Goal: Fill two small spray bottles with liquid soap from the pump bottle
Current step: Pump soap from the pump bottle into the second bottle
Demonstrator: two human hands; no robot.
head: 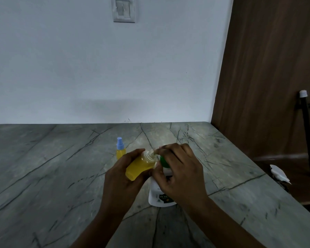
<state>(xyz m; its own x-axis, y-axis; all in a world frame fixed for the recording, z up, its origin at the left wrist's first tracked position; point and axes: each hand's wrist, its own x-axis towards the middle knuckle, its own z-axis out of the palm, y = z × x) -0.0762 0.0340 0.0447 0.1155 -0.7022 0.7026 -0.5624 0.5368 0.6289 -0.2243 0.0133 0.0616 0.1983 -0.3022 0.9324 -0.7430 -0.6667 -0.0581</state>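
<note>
An uncapped yellow bottle [140,167] is gripped in the left hand [122,178], neck at the pump bottle [158,198], whose green head [164,161] is clasped by the right hand [179,169]; a capped bottle [120,149] is seen farther left

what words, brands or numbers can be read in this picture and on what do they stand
White plastic pump bottle with green pump head: dark green badge on its front label, print too blurred to read.
Uncapped clear spray bottle of yellow liquid, blue-capped spray bottle, grey wall switch plate: no text visible.
</note>
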